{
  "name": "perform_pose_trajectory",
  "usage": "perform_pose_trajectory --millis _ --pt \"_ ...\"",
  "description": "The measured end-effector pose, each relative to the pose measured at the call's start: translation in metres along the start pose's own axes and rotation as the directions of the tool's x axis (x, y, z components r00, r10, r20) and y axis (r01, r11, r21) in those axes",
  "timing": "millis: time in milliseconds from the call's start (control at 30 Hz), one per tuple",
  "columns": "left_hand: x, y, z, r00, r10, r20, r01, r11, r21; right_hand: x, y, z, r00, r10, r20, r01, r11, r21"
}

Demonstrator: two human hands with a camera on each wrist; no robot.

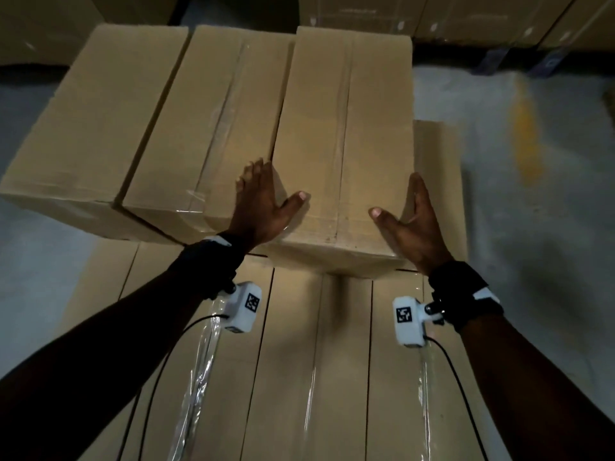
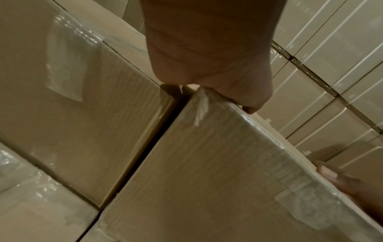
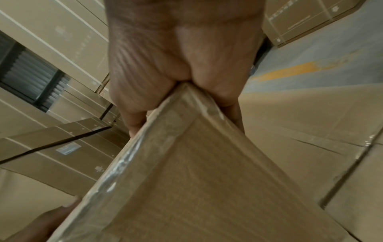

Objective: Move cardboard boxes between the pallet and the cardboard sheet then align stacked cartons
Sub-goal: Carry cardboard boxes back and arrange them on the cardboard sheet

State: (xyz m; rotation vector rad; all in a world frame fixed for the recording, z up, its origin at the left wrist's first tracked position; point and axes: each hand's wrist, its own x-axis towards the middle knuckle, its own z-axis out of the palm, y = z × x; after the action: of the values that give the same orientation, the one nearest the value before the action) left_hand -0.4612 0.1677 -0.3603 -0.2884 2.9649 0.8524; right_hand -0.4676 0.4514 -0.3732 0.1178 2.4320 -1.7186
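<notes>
Three brown taped cartons lie side by side on a lower layer of cartons [image 1: 299, 361]. The right carton [image 1: 346, 144] sits between my hands, and its near end juts closer to me than its neighbours. My left hand [image 1: 263, 201] lies with straight fingers along that carton's left top edge, by the seam with the middle carton [image 1: 213, 128], thumb spread on top. My right hand [image 1: 416, 224] presses flat against its right side, thumb on top. The wrist views show each palm [image 2: 207, 49] [image 3: 182, 49] against a near corner of the carton [image 2: 207, 180] [image 3: 207, 180].
The left carton [image 1: 93, 121] lies beside the middle one. Grey floor with a yellow mark [image 1: 525, 134] runs along the right. More stacked cartons [image 1: 466, 18] stand at the back. A lower carton edge [image 1: 439, 181] shows right of my right hand.
</notes>
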Motion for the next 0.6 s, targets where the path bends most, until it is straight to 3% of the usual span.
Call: perform_pose_trajectory --millis 600 --pt "0.044 -0.015 0.006 0.996 0.083 0.020 -0.085 0.957 0.279 0.046 0.012 0.014 1.000 0.015 -0.012 -0.016 0.999 -0.047"
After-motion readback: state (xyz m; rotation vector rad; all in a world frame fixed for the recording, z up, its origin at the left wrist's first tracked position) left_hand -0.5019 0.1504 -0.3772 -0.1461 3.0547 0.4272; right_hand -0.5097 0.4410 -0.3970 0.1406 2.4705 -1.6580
